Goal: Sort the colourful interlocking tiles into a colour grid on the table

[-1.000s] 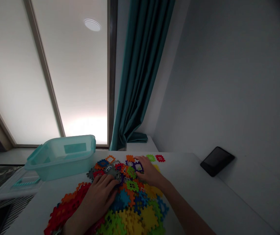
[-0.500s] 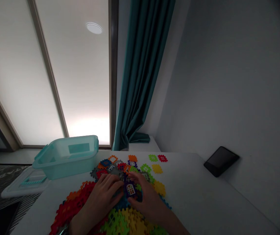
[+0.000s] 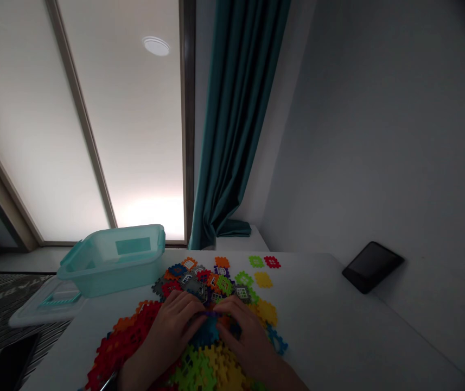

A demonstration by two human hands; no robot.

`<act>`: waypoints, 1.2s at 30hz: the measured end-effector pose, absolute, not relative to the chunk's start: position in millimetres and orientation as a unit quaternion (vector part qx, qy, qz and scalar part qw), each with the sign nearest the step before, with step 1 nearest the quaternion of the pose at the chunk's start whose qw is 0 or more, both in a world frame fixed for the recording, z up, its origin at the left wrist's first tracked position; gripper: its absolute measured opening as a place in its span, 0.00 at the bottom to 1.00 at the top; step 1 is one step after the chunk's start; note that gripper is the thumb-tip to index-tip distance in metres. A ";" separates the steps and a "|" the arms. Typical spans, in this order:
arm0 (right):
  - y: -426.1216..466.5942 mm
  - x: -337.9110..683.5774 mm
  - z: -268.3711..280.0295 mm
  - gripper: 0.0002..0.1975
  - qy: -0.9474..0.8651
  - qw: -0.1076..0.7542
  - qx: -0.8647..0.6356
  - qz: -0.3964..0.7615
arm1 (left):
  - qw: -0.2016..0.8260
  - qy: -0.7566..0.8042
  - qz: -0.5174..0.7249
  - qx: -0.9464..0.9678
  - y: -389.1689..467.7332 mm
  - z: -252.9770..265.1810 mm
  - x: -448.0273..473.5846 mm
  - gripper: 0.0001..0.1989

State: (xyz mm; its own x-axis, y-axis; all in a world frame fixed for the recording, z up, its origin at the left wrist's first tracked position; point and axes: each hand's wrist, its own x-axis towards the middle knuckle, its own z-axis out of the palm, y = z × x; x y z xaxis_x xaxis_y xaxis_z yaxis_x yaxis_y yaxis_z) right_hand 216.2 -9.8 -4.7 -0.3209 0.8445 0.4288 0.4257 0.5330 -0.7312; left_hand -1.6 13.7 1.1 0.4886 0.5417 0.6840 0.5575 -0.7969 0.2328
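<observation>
Over the pile, a purple interlocking plastic tile (image 3: pixel 211 313) shows only as a thin edge between my fingertips. My left hand (image 3: pixel 175 323) is closed at its left end, fingers bent and thumb below. From the other side my right hand (image 3: pixel 243 331) pinches it, its fingers hiding most of that end. Blue tiles (image 3: pixel 206 332) lie just under the hands. Red tiles (image 3: pixel 128 336) are heaped beside my left wrist, and green tiles (image 3: pixel 193 369) and yellow tiles (image 3: pixel 226 366) are stacked nearest me. Beyond the fingers are mixed window-patterned tiles (image 3: pixel 191 283).
A translucent teal bin (image 3: pixel 114 271) stands at the table's back left, with a clear lid (image 3: pixel 40 307) beside it. Single tiles, such as a red one (image 3: pixel 272 262), lie at the back right. A dark tablet-like device (image 3: pixel 373 267) is at the wall on the right.
The purple tile, whose window face was toward me, has tipped to edge-on. My right hand's fingers and thumb have closed in from a wider spread, while my left hand stays nearly in place.
</observation>
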 end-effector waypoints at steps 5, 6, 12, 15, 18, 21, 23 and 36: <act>-8.4 211.5 -10.9 0.07 -0.738 0.428 -0.458 0.250 | -0.048 -0.359 -0.422 -0.831 12.1 -3.3 2.1 0.08; -8.0 210.6 -11.7 0.07 -0.725 0.432 -0.468 0.260 | -0.056 -0.368 -0.429 -0.823 11.7 -4.0 2.6 0.07; -4.5 210.3 -16.2 0.09 -0.645 0.461 -0.519 0.320 | -0.021 -0.371 -0.399 -0.838 11.3 -6.6 0.1 0.17; -3.1 212.1 -19.8 0.10 -0.633 0.477 -0.508 0.337 | 0.016 -0.366 -0.380 -0.849 12.4 -6.9 -2.4 0.23; -2.6 212.5 -22.8 0.11 -0.630 0.482 -0.498 0.349 | 0.038 -0.366 -0.375 -0.851 13.3 -6.3 -4.5 0.23; -3.4 212.2 -22.0 0.11 -0.637 0.475 -0.499 0.344 | 0.048 -0.365 -0.372 -0.852 14.2 -5.7 -6.5 0.21; -5.0 213.8 -18.2 0.13 -0.659 0.467 -0.498 0.317 | 0.050 -0.362 -0.372 -0.853 15.6 -6.5 -8.1 0.21; -4.5 234.2 -6.0 0.23 -0.842 0.352 -0.384 0.140 | 0.041 -0.356 -0.373 -0.856 24.2 -21.3 -14.2 0.25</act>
